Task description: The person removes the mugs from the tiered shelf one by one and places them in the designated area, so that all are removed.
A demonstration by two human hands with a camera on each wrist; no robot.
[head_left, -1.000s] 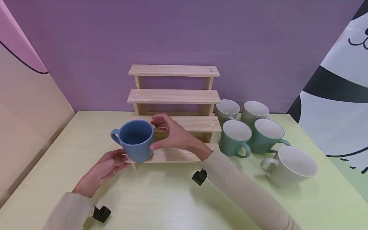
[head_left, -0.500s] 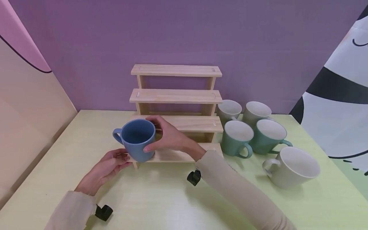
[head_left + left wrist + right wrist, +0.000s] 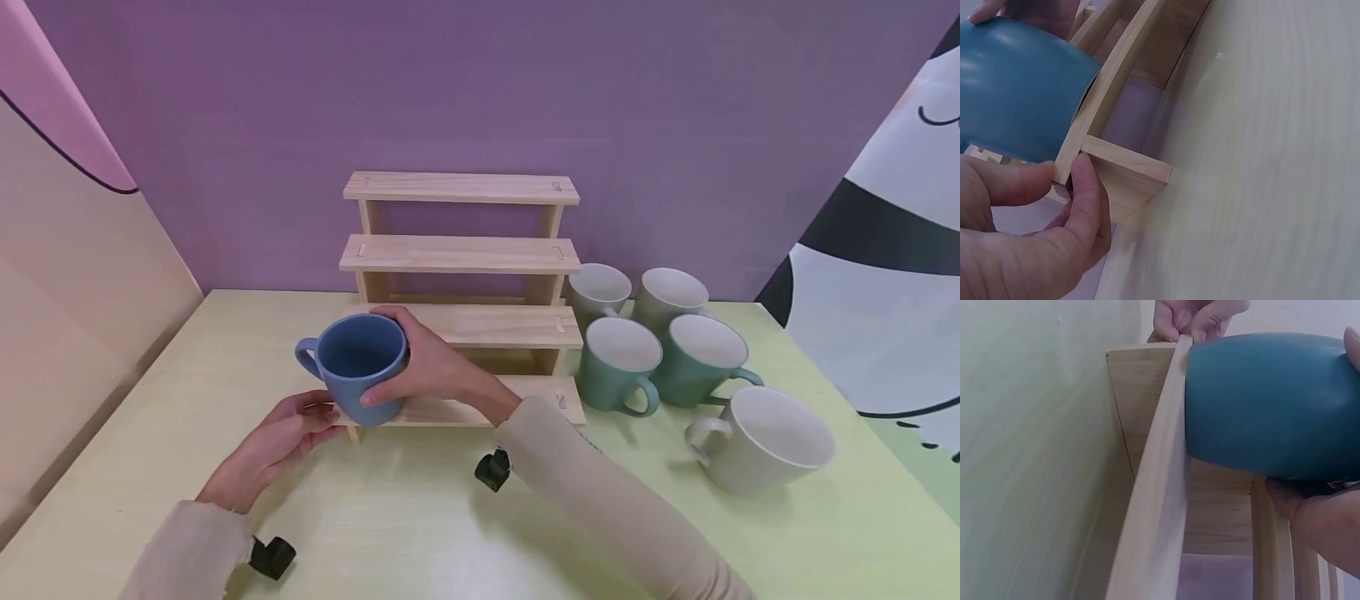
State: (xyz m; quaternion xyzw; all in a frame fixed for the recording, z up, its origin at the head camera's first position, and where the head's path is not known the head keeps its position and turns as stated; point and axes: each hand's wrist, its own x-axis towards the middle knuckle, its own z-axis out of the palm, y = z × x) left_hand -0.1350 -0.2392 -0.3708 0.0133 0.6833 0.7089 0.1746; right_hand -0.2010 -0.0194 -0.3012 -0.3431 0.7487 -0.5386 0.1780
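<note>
A blue mug stands upright at the left end of the lowest step of a wooden tiered shelf, its handle turned left. My right hand grips the mug from its right side, thumb across the front and fingers around the back. My left hand pinches the left end of that lowest step. In the left wrist view, thumb and fingers of the left hand clasp the edge of the board just below the mug. From the right wrist, the mug's base shows right against the board.
To the right of the shelf stand two green mugs with white insides and two greyish mugs behind them. A white mug lies tilted nearer the front right. A purple wall rises behind the table.
My right hand has moved left and closed around the blue mug, its thumb sliding across the front. The left hand keeps its pinch on the step. The mug stays at the step's left end.
</note>
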